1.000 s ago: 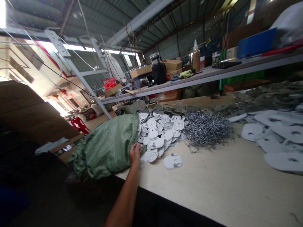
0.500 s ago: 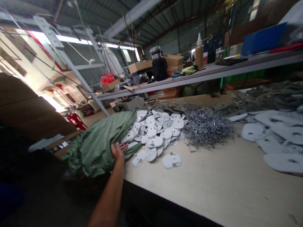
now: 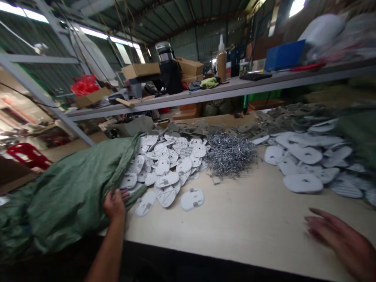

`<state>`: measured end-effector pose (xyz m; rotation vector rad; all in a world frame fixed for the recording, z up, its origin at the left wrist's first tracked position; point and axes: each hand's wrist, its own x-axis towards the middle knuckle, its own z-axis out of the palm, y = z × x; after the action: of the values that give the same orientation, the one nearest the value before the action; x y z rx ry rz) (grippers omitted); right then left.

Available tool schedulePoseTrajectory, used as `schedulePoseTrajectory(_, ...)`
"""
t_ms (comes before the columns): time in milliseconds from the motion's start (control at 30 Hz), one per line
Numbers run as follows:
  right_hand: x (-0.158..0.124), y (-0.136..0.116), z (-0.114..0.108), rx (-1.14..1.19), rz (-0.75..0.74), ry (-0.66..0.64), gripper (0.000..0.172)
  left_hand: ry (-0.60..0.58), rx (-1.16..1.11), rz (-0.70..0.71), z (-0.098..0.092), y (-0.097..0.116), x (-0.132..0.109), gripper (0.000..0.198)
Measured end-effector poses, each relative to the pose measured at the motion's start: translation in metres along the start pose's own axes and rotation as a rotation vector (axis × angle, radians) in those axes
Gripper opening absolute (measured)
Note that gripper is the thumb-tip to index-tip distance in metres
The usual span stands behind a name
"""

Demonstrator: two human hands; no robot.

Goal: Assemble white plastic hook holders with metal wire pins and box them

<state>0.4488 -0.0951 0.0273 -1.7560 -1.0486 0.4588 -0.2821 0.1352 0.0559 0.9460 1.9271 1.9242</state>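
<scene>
Green woven sack point(image 3: 70, 199) drawn further to lower left since earlier frame. Left hand point(image 3: 114, 204) at sack mouth, centre-left; fingers point(image 3: 125, 194) curled shut on hem, just beside white plastic plates point(image 3: 167, 168). Right hand point(image 3: 331, 235) now in at lower right, blurred; fingers point(image 3: 319, 213) spread wide over table point(image 3: 235, 231).

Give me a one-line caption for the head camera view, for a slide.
Left hand at the edge of a green sack, beside white plates and a wire pile; right hand over the table.

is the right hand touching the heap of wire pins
No, the right hand is down at the near edge of the bench top, well apart from the heap of wire pins.
</scene>
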Motion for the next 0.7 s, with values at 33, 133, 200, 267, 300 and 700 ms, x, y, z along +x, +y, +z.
schedulePoseTrajectory(33, 0.008, -0.010, 0.009, 0.010, 0.039, -0.039, 0.033, -0.015, 0.016, 0.011, 0.001, -0.001, -0.008, 0.052)
schedulePoseTrajectory(133, 0.034, -0.057, 0.054, -0.147, -0.129, -0.131, 0.062, -0.063, 0.154, 0.106, -0.001, -0.001, -0.031, 0.057)
schedulePoseTrajectory(200, 0.054, -0.098, 0.093, -0.278, -0.363, -0.186, 0.068, -0.093, 0.309, 0.207, -0.002, 0.004, -0.047, 0.059)
schedulePoseTrajectory(267, 0.077, -0.140, 0.133, -0.361, -0.539, -0.278, 0.071, -0.106, 0.406, 0.269, -0.002, 0.013, -0.064, 0.058)
schedulePoseTrajectory(300, 0.090, -0.159, 0.153, -0.403, -0.580, -0.305, 0.072, -0.106, 0.413, 0.276, -0.001, 0.018, -0.073, 0.057)
schedulePoseTrajectory(700, 0.161, -0.185, 0.249, -0.583, -0.404, -0.274, 0.050, -0.444, 0.163, 0.067, 0.006, 0.039, -0.170, 0.049)
